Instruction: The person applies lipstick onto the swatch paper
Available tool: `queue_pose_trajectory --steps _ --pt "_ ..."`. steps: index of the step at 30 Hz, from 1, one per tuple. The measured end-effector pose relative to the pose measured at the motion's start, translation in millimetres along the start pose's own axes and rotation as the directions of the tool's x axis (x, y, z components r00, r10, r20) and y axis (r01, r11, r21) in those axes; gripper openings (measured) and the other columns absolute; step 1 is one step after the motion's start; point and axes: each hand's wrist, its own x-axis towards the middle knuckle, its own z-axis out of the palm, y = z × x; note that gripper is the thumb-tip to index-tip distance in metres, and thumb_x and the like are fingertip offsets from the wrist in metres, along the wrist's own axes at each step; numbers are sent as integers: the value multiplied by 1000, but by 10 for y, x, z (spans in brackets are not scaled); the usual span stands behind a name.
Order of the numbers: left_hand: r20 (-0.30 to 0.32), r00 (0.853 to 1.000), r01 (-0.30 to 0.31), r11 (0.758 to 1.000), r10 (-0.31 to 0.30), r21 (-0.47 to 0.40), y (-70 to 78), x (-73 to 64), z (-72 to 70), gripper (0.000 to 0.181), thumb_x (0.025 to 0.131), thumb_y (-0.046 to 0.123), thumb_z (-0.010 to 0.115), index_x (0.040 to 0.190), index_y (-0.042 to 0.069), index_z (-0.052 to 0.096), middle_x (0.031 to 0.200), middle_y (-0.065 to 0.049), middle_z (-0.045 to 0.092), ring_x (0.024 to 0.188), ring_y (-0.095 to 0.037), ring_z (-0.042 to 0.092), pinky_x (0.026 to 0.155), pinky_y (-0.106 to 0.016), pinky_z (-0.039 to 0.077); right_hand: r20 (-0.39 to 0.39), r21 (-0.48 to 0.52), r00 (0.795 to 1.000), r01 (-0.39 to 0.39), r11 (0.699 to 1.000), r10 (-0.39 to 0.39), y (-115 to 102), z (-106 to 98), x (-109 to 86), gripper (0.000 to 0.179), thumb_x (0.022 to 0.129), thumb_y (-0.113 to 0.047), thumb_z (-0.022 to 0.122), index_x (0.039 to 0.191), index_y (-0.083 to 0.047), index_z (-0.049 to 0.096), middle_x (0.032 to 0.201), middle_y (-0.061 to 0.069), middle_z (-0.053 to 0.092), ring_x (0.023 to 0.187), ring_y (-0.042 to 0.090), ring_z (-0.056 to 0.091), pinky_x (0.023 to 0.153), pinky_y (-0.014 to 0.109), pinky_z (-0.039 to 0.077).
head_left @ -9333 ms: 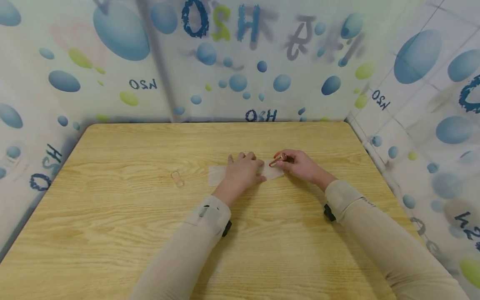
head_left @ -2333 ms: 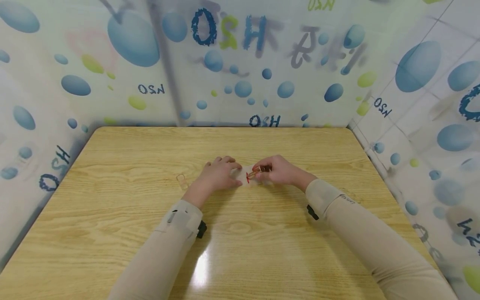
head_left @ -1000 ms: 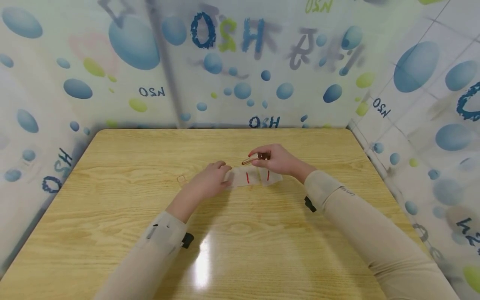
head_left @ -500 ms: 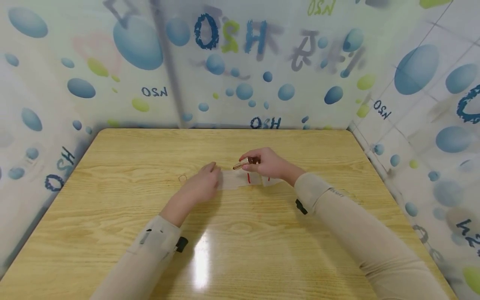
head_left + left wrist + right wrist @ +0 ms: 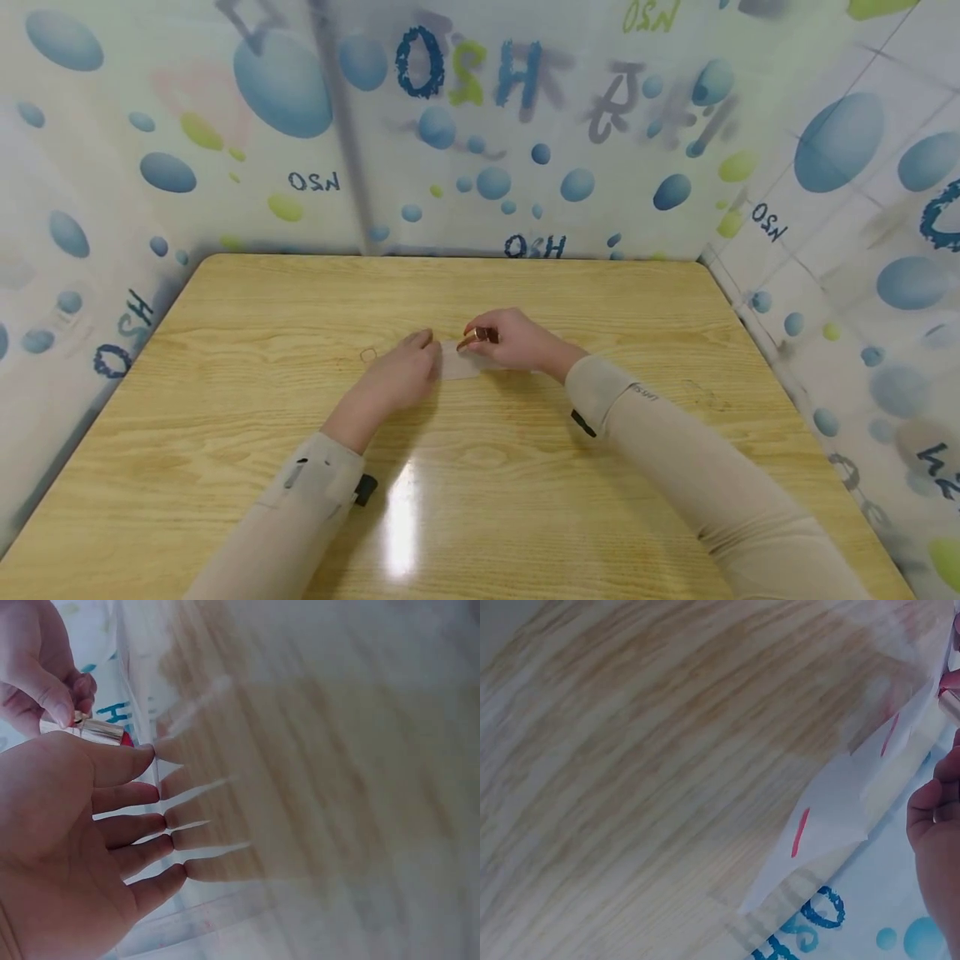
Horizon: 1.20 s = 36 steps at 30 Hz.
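Observation:
In the head view a thin white paper strip (image 5: 459,367), perhaps tissue, lies across the middle of the table. My left hand (image 5: 401,371) rests its fingertips at the strip's left end; in the left wrist view its fingers (image 5: 139,823) are straight. Between thumb and fingers my right hand (image 5: 517,340) pinches a lipstick (image 5: 472,337) with a shiny metal tube, its tip at or just over the paper. The red tip shows beside my left thumb in the left wrist view. Two red strokes, one of them a short red line (image 5: 800,832), mark the paper in the right wrist view.
A small clear piece with an orange-brown outline (image 5: 368,355) lies left of the paper, partly behind my left hand. The wooden table (image 5: 480,500) meets patterned curtain walls (image 5: 465,150) at its back and sides.
Two red strokes have appeared on the paper over the earlier frames. My left hand has slid left along it. In the last second the lipstick has moved left and down towards the strip's left part.

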Motion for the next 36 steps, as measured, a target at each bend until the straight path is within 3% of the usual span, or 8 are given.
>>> queue_pose_trajectory --steps 19,36 --pt "56 998 29 999 -29 -12 46 10 -45 51 111 21 57 155 -4 49 170 -28 35 159 -45 33 126 -58 37 21 -8 1000 -16 1000 17 -67 75 51 32 107 -22 66 136 -8 70 99 5 69 82 17 55 76 30 48" --pt "48 999 27 999 -26 -22 31 -4 -71 53 110 23 59 155 -4 49 170 -28 34 159 -46 34 128 -57 36 28 -6 999 -25 1000 25 -61 94 63 30 107 -21 66 135 -10 71 104 5 70 85 17 56 79 32 49"
